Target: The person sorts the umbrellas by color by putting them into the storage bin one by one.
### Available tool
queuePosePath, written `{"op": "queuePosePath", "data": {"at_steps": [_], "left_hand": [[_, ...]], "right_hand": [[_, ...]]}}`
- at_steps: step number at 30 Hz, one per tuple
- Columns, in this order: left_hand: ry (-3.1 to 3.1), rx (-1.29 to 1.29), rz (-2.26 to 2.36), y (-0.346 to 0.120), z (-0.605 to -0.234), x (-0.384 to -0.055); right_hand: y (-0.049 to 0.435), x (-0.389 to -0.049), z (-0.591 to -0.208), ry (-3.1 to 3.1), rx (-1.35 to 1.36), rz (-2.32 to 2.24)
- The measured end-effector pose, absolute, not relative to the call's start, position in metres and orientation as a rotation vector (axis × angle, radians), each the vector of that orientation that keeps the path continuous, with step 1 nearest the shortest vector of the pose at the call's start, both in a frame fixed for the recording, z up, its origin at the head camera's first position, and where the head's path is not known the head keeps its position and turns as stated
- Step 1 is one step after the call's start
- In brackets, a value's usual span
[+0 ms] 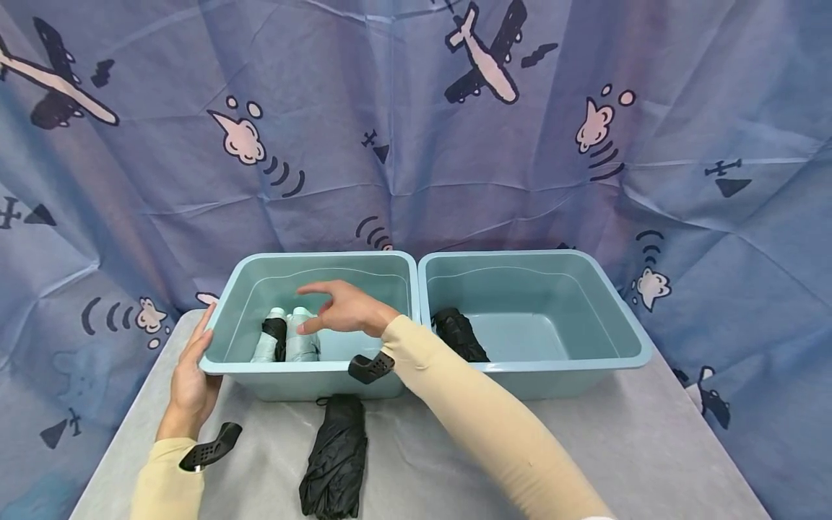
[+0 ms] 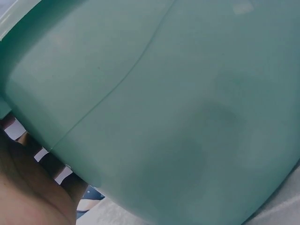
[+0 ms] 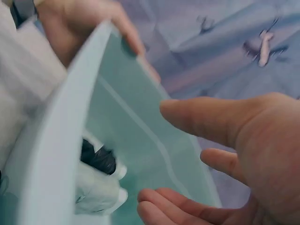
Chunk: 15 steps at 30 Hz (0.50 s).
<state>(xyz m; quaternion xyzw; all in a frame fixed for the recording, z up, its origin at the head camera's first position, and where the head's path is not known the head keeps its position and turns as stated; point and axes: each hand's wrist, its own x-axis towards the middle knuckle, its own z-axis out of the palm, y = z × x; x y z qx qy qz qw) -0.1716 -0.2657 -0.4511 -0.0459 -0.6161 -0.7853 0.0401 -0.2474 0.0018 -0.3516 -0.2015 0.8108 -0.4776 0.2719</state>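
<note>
My left hand (image 1: 193, 379) rests against the outer left side of the left bin (image 1: 325, 367), near its front corner, fingers extended along the wall. Over the inside of that bin hovers my right hand (image 1: 347, 309), thumb and fingers spread apart with nothing between them. Below it, side by side on the bin floor, lie two pale green cylindrical rolls with white ends: one roll (image 1: 302, 343) is plain, and the other roll (image 1: 265, 347) has a black piece around it. The right wrist view shows the plain pale roll (image 3: 96, 190) close under my fingertips.
A black folded umbrella (image 1: 334, 458) lies on the grey table (image 1: 617, 462) in front of the left bin. The right bin (image 1: 559, 365) touches the left one and holds another black folded bundle (image 1: 460, 336). Behind them hangs a blue curtain (image 1: 416, 159).
</note>
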Motion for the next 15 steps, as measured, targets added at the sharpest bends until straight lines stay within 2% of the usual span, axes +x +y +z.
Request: {"op": "queuePosePath", "data": {"at_steps": [9,15], "left_hand": [[-1.854,-0.216,-2.422,-0.266,-0.453,-0.172],[-1.848,-0.254,-2.419,-0.267,-0.454,-0.17]], "right_hand": [[0.056,-0.202,-0.329,2.158,-0.7,-1.479],[0.088,-0.158,-0.335,2.078,-0.785,-1.641]]}}
